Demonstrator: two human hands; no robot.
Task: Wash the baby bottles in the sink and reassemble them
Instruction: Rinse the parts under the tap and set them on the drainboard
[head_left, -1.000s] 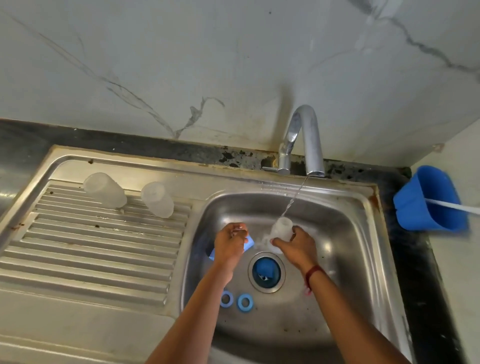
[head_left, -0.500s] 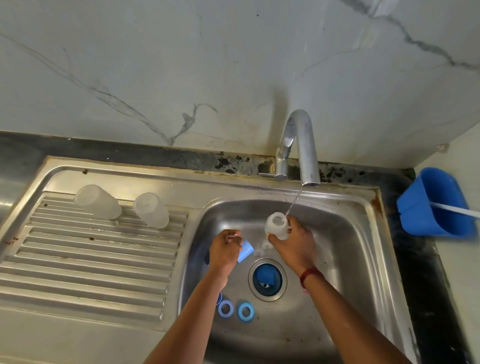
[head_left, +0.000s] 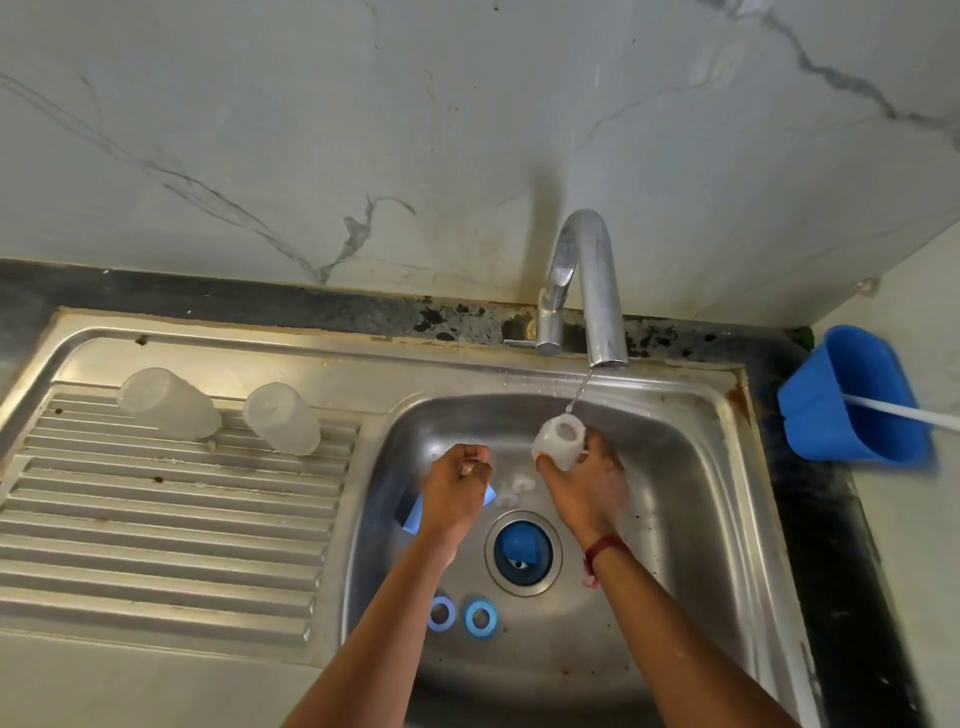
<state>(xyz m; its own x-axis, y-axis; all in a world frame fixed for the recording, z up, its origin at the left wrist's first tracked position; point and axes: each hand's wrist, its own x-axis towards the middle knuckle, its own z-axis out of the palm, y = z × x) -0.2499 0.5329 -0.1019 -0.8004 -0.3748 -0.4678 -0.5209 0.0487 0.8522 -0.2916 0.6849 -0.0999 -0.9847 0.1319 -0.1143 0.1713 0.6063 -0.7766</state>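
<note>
My right hand (head_left: 584, 486) grips a small translucent baby bottle (head_left: 558, 441), mouth tilted up under a thin stream from the faucet (head_left: 597, 291). My left hand (head_left: 456, 491) is curled into a fist over the basin, and a blue piece (head_left: 414, 513) shows from under it on both sides. Small white nipples (head_left: 515, 488) lie between my hands on the floor of the sink (head_left: 691, 499). Two blue rings (head_left: 461, 616) lie near the front of the basin. Two more translucent bottles (head_left: 169, 402) (head_left: 283, 425) lie on the ribbed drainboard (head_left: 156, 525).
A blue part (head_left: 517, 544) sits in the drain opening. A blue container (head_left: 852, 400) with a white stick in it hangs at the right on the dark counter. The marble wall rises right behind the faucet.
My right hand has lifted the bottle up towards the spout, so the stream now meets its mouth. My left hand has stayed low over the basin.
</note>
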